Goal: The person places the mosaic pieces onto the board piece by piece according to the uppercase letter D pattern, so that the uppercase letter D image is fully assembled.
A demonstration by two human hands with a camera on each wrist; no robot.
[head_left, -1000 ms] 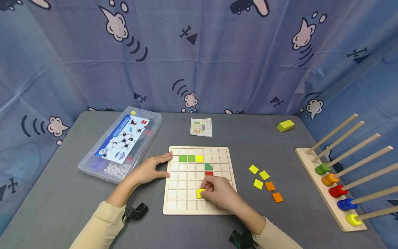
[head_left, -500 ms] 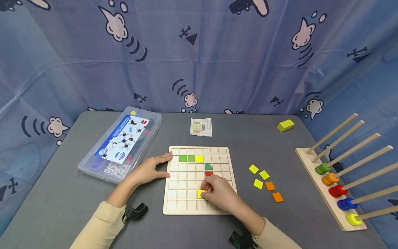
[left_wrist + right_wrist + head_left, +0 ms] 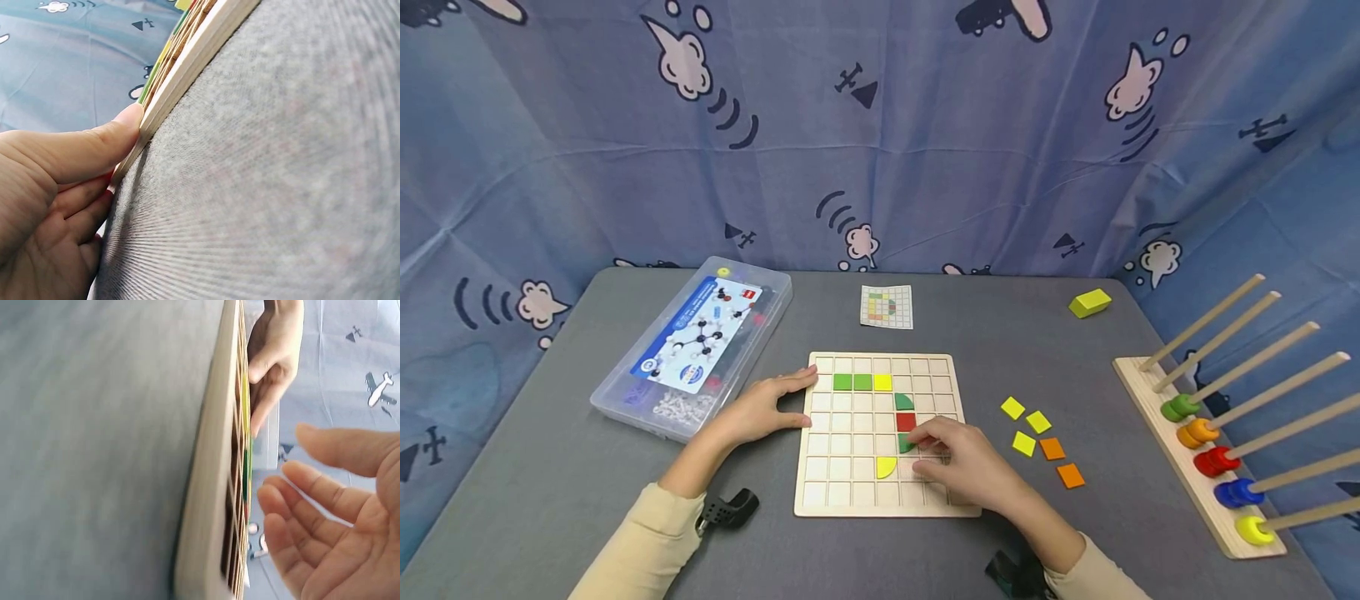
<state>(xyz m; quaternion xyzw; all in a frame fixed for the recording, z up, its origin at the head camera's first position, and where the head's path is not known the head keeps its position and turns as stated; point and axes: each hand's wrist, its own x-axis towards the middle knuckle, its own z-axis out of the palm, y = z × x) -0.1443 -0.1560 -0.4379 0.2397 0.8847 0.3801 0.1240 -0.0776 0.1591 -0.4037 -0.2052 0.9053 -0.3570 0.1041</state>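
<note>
A wooden grid board [image 3: 838, 446] lies on the grey table. My left hand [image 3: 767, 410] rests its straight fingertips and thumb against the board's left edge; in the left wrist view the thumb [image 3: 106, 140] touches that edge. Over the board's lower right, my right hand [image 3: 970, 461] hovers with loosely bent fingers and nothing between them, as the right wrist view confirms. Just left of it sits a yellow rounded-corner tile [image 3: 886, 467]. A green tile [image 3: 905, 442] is partly hidden by the fingers, below a red square tile [image 3: 906, 422] and another green rounded tile [image 3: 904, 402].
Light green tiles [image 3: 852, 382] and a yellow tile [image 3: 882, 382] line an upper row. Loose yellow tiles [image 3: 1023, 443] and orange tiles [image 3: 1052, 448] lie right of the board. Around stand a pattern card [image 3: 886, 307], a plastic case [image 3: 700, 346], a yellow block [image 3: 1089, 303] and a peg rack [image 3: 1195, 450].
My right hand has let go of the yellow rounded tile, which stays on the board, and has moved right, uncovering the red tile and part of a green one. The left hand stays put.
</note>
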